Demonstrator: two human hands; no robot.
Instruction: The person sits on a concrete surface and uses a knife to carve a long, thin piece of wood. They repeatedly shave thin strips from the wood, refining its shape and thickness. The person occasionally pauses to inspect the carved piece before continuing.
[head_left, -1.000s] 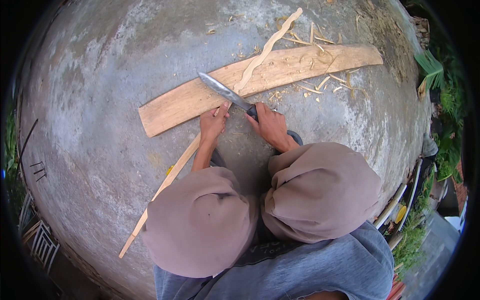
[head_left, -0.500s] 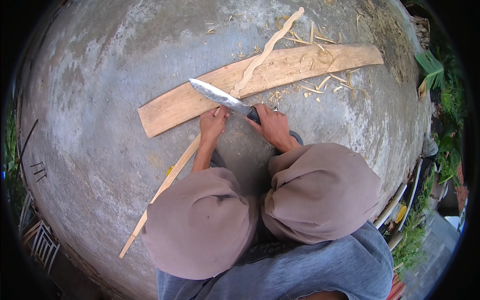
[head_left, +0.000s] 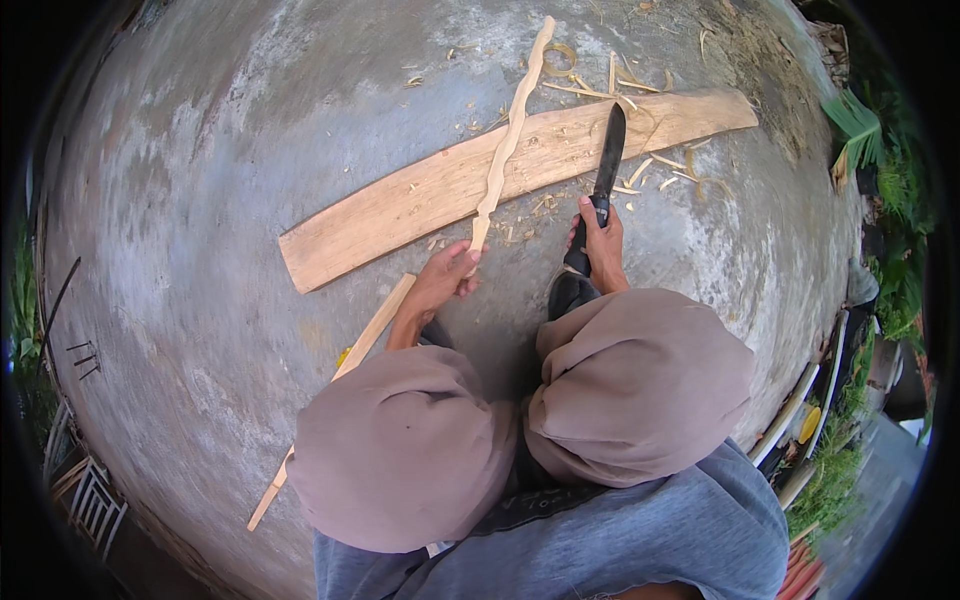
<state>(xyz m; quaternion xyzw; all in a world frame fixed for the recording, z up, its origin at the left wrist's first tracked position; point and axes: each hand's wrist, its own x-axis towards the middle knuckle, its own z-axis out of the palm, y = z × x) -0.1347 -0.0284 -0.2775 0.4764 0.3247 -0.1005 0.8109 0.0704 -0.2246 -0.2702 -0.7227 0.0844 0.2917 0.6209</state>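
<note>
My left hand [head_left: 446,277] is closed on the near end of a wavy carved wooden stick [head_left: 505,150], which points away from me over a wide wooden plank [head_left: 400,208]. In my right hand [head_left: 603,247] is a large knife [head_left: 609,160], gripped by its black handle. Its dark blade points away from me above the right half of the plank. A long straight wooden strip [head_left: 375,325] lies beside my left forearm, partly hidden under my left knee.
Curled and straight wood shavings [head_left: 640,172] are scattered about the plank on the grey concrete ground [head_left: 190,210]. My two knees [head_left: 640,385] rise close below my hands. Green plants [head_left: 880,150] and pale pipes [head_left: 785,415] line the right edge.
The knife has come off the stick and swung from pointing left to pointing away from me. My left hand has moved slightly nearer and right, turning the stick more upright in view.
</note>
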